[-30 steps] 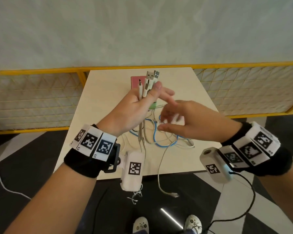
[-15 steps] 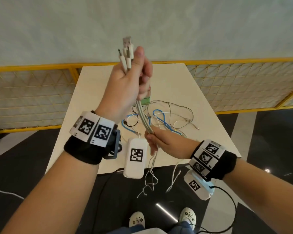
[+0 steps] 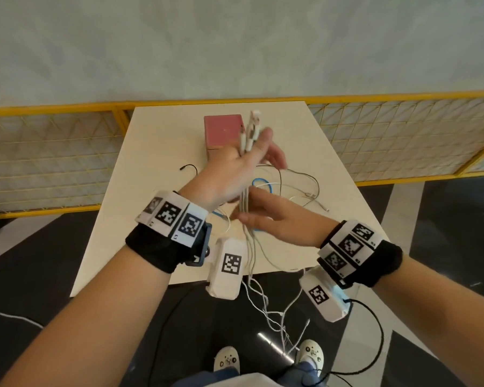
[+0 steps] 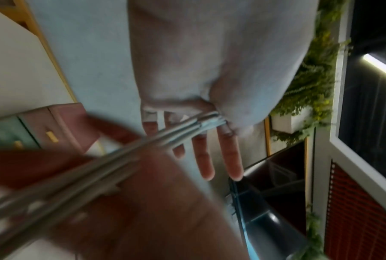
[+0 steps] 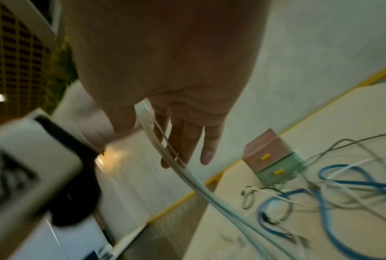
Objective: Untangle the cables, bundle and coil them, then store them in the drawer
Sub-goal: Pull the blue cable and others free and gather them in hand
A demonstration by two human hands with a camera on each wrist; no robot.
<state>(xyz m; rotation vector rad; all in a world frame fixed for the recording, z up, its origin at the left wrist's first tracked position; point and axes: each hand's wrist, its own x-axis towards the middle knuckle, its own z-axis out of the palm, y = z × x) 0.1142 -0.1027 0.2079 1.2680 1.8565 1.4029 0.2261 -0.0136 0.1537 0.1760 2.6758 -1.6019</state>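
Several white cables [image 3: 248, 210] run together, plug ends pinched between the left hand's [image 3: 235, 169] thumb and forefinger, other fingers spread straight. Right hand [image 3: 274, 219] below them, fingers straight and relaxed around the strands (actual contact unclear). Bundling seems barely begun; nothing coiled. Blue cable [image 3: 261, 184] and grey leads [image 3: 305, 177] lie tangled on the table [image 3: 157, 152], right of the closed drawer box [image 3: 222, 131] at the far side.

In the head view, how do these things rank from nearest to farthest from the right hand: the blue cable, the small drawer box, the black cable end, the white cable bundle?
From the right hand:
1. White cable bundle, touching its fingers, held up by the left hand.
2. Blue cable, on the table just beyond the hand.
3. Black cable end, far left on the table.
4. Drawer box, at the table's far end.
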